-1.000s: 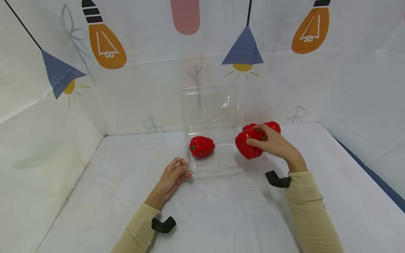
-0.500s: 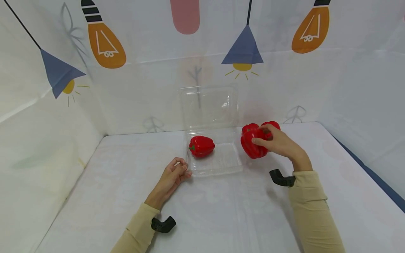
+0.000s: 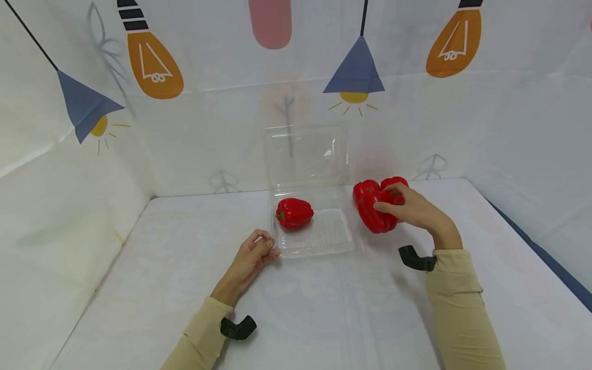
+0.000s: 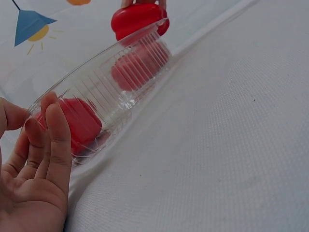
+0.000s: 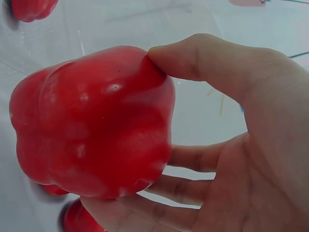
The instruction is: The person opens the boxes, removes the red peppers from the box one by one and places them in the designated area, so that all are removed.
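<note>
My right hand (image 3: 418, 208) grips a red bell pepper (image 3: 375, 213) just right of a clear plastic clamshell container (image 3: 319, 251). Thumb and fingers spread round the pepper's sides in the right wrist view, its lobed body (image 5: 96, 125) facing the camera. My left hand (image 3: 247, 264) is at the container's near left corner. In the left wrist view its thumb and a finger pinch the clear rim (image 4: 72, 72). Another red bell pepper (image 3: 294, 214) lies inside the container at the left, its green stem facing left.
Behind the held pepper sit two more red bell peppers, one to the left (image 3: 363, 189) and one to the right (image 3: 395, 181). The container's raised lid (image 3: 305, 159) stands against the printed backdrop cloth (image 3: 222, 133). White cloth (image 3: 185, 246) covers the table.
My right hand has carried its bell pepper rightward, away from the container's right side. The left hand and the pepper in the container stay where they were.
</note>
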`<move>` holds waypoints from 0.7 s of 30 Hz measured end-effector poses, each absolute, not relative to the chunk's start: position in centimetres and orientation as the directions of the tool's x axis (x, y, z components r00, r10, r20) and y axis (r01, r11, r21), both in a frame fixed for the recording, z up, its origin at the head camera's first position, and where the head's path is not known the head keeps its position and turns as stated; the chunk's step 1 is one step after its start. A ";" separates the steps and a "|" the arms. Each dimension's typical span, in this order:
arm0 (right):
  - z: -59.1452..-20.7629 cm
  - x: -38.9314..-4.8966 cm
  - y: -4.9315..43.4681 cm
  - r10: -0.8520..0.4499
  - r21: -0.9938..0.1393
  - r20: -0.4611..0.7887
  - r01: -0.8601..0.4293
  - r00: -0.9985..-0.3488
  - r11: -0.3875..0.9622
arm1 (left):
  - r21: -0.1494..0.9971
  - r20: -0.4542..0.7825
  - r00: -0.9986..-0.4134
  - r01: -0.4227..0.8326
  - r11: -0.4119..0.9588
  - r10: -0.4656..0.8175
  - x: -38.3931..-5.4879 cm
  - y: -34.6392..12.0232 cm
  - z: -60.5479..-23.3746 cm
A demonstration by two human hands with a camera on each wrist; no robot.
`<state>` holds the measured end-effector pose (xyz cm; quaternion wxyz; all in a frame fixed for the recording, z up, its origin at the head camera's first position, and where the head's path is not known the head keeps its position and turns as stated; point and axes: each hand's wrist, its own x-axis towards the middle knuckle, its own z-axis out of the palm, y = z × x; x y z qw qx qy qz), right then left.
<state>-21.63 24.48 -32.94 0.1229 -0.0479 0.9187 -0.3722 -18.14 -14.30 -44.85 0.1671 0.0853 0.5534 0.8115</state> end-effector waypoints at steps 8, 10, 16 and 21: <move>-33.4 -21.8 24.9 -0.181 -0.664 -0.217 0.009 -0.959 0.748 | 0.926 -0.045 -0.928 -0.177 -0.332 0.369 -18.1 -14.4 -44.8; -33.5 -21.8 24.9 -0.184 -0.661 -0.224 0.011 -0.957 0.750 | 0.926 -0.041 -0.928 -0.174 -0.334 0.371 -18.1 -14.4 -44.8; -33.7 -21.9 24.9 -0.187 -0.654 -0.249 0.023 -0.950 0.756 | 0.925 -0.033 -0.926 -0.171 -0.340 0.376 -18.2 -14.4 -44.9; -34.0 -22.0 24.9 -0.186 -0.645 -0.266 0.032 -0.946 0.764 | 0.925 -0.033 -0.925 -0.172 -0.338 0.379 -18.2 -14.4 -44.9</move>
